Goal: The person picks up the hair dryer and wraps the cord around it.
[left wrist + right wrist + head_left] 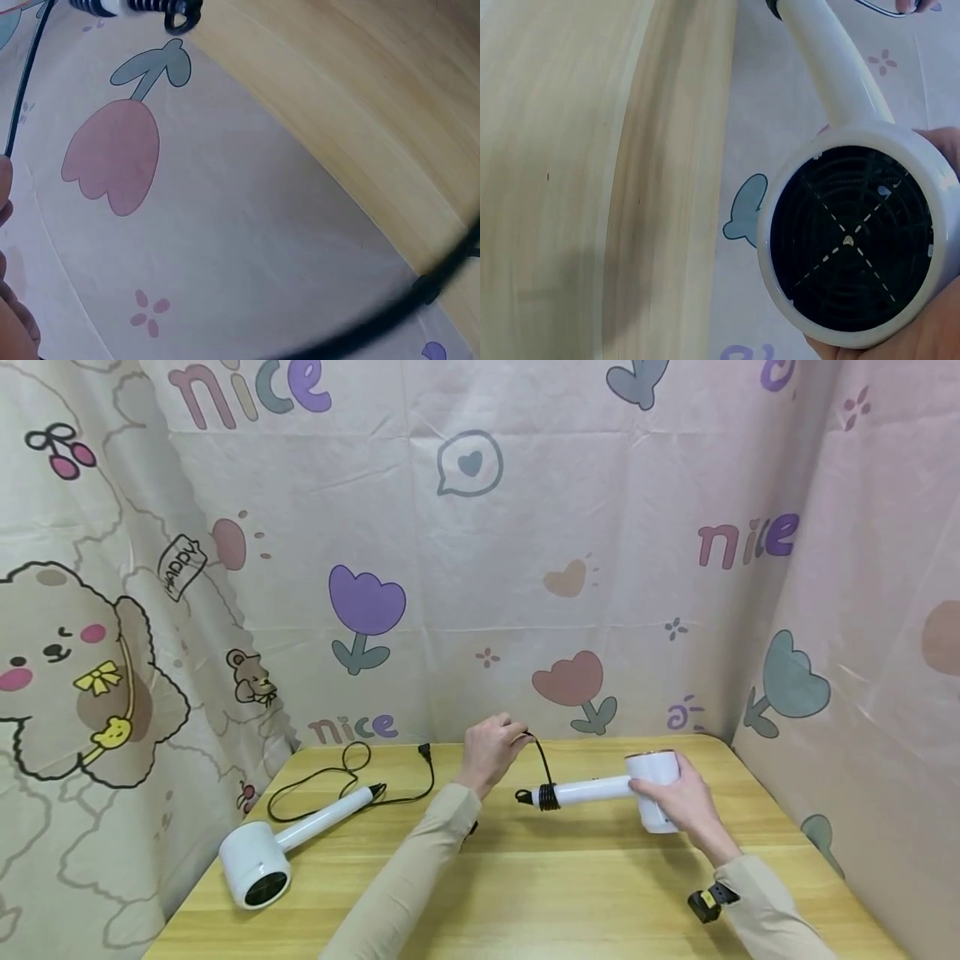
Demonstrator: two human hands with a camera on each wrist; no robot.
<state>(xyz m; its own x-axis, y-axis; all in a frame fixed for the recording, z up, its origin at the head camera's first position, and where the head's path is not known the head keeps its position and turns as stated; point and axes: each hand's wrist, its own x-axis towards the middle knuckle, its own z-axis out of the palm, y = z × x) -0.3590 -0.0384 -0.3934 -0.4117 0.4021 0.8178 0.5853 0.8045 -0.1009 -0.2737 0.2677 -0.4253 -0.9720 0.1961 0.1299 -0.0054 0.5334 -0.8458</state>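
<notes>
Cartoon-printed curtains [468, 543] rise behind and to either side of the hands, and a wood-grain table [555, 893] lies beneath them. The right hand [686, 797] is curled round the head [648, 770] of a white dryer [600, 788], which looks held off the table, its handle reaching across toward the left hand [491, 747]. Near the handle's end, black coils [549, 796] circle it; from them a length of cord [543, 760] rises to the left hand, whose thumb and fingers pinch it. Left of that pinch lie a plug [425, 750] on its looped cable [322, 770] and, farther off, a second dryer [300, 832].

The likeliest trouble is with the coils: they sit close to the handle's end, so slack or an outward pull could let them slide off or bunch. A hard tug might also turn the dryer, since only the right hand, on a smooth round head, seems to steady it. Reaching farther left, the left hand could snag the cable.

"nice" is printed several times on the curtains, and "HAPPY" on a banner [182, 566] well left of the left hand. No brand can be read on either dryer.
</notes>
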